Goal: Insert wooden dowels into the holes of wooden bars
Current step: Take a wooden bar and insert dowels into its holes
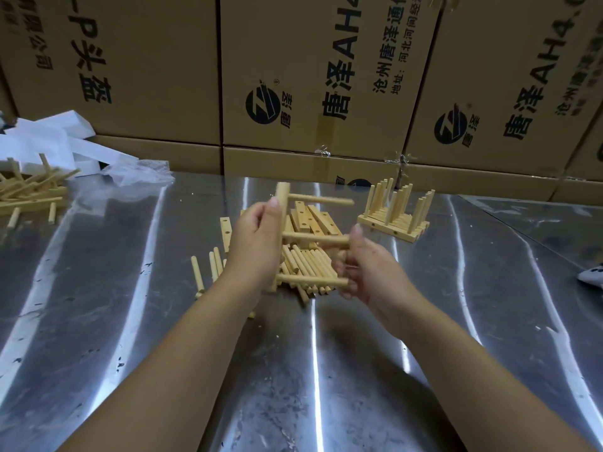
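My left hand [256,238] grips a wooden bar [282,197] held upright above the table. Three dowels stick out of the bar to the right: a top dowel [323,200], a middle dowel [315,239] and a bottom dowel [311,279]. My right hand [367,267] pinches the free end of the middle dowel, its lower fingers by the bottom dowel's tip. Under the hands lie a heap of loose dowels [310,265] and several drilled bars [313,221].
Finished bars with upright dowels [396,208] stand at the back right. More wooden pieces [29,190], white foam and clear plastic [137,172] sit at the far left. Cardboard boxes [310,76] wall off the back of the steel table [326,370].
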